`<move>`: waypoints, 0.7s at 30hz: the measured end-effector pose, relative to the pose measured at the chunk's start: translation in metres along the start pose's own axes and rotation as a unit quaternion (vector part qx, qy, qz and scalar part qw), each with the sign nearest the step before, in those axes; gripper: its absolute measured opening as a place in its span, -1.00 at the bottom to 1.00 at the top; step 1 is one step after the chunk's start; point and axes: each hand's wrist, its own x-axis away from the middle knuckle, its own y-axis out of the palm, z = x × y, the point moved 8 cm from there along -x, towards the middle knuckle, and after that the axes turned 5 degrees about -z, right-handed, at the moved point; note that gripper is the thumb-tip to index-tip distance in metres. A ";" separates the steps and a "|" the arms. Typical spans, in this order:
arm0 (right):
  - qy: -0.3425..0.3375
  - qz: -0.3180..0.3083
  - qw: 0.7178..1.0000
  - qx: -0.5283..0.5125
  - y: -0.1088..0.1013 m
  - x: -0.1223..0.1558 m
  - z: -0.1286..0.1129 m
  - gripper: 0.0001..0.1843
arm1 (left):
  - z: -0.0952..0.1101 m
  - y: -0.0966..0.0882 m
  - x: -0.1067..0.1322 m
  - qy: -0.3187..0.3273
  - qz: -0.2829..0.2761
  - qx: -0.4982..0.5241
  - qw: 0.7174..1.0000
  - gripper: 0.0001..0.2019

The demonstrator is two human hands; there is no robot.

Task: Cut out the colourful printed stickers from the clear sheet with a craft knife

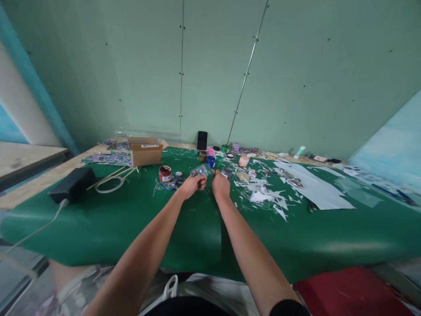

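My left hand (194,184) is closed above the green mat, its fingers around a small multicoloured decorated piece (199,172). The piece is too small and blurred for its kind to show. Close beside it my right hand (221,184) is curled shut, thumb side up; whatever is in its fingers is hidden. Just beyond both hands stand a blue paint jar (211,162) and a grey jar (226,173). An open dark red paint jar (165,174) stands left of my left hand, next to small patterned pieces (171,184) on clear plastic.
A cardboard box (146,154), a coil of pale tubing (110,183) and a black power adapter (73,184) lie to the left. White paper scraps (261,195), scissors (291,177) and a large white sheet (322,188) spread to the right. A phone (202,140) leans at the back.
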 end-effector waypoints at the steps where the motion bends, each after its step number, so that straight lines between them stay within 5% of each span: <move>1: 0.001 0.004 1.000 -0.010 -0.001 0.000 0.000 -0.65 | -0.001 0.001 0.000 -0.003 -0.002 -0.002 1.000 -0.67; 21: 0.022 0.032 0.979 -0.202 0.005 -0.012 0.024 -0.65 | -0.002 0.001 0.003 0.010 -0.025 -0.067 0.997 -0.66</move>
